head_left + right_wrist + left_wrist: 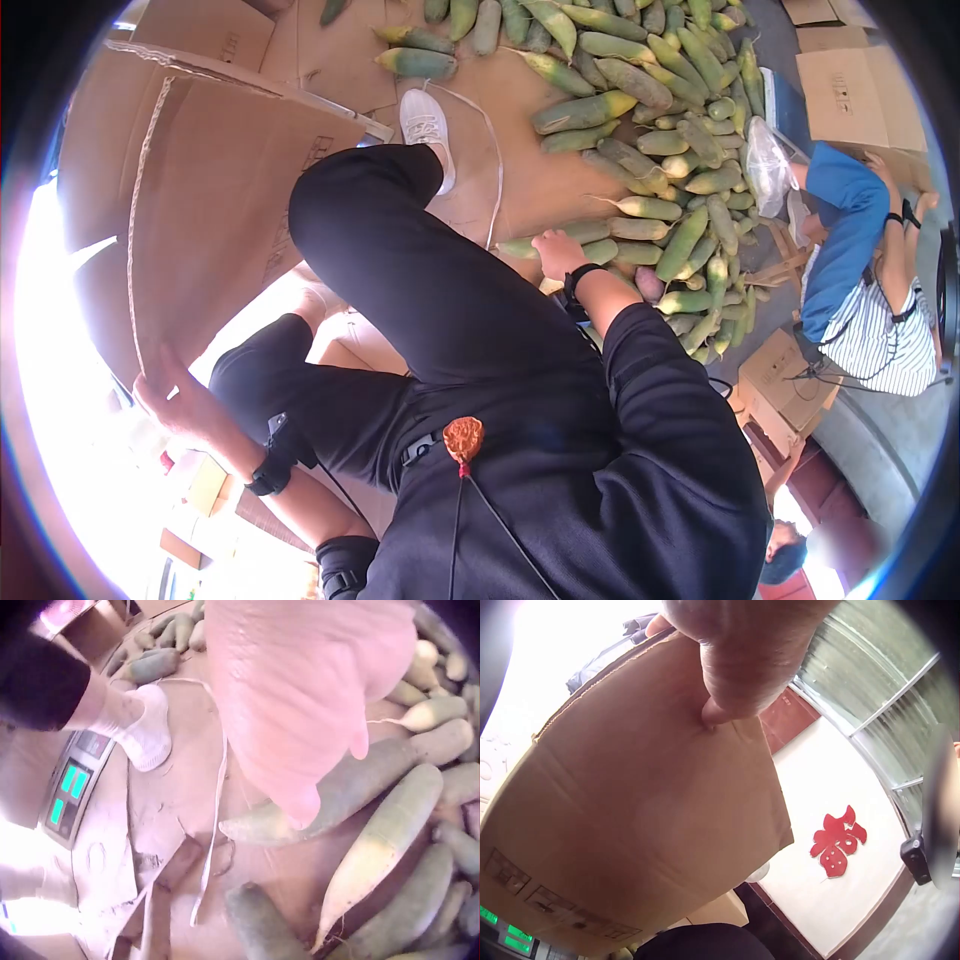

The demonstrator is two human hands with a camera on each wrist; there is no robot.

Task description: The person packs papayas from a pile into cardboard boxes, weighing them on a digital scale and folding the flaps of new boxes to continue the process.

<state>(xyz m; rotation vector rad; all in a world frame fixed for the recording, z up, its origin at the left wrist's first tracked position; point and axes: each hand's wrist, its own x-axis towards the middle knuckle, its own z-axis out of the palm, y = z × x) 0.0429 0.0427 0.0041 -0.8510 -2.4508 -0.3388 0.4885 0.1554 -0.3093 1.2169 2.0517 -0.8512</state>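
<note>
On the left, my left hand (178, 402) pinches the edge of a cardboard box (225, 190). The left wrist view shows the thumb (718, 712) pressed to the brown panel (645, 772), with other fingers behind its rim. My right hand (556, 256) is low at the near left edge of a heap of green radishes (685, 240). It grips a long green radish (337, 796) lying on the cardboard, the thumb tip on its side; part of the radish is hidden by the hand. Beside it lies a paler radish (379, 844) with a thin root.
A white strap (495, 150) curves over the cardboard floor near my white shoe (427, 130). A digital scale (75, 784) with lit green displays is beside my foot. At the right, another person in blue trousers (835, 220) sits near cardboard boxes (865, 95).
</note>
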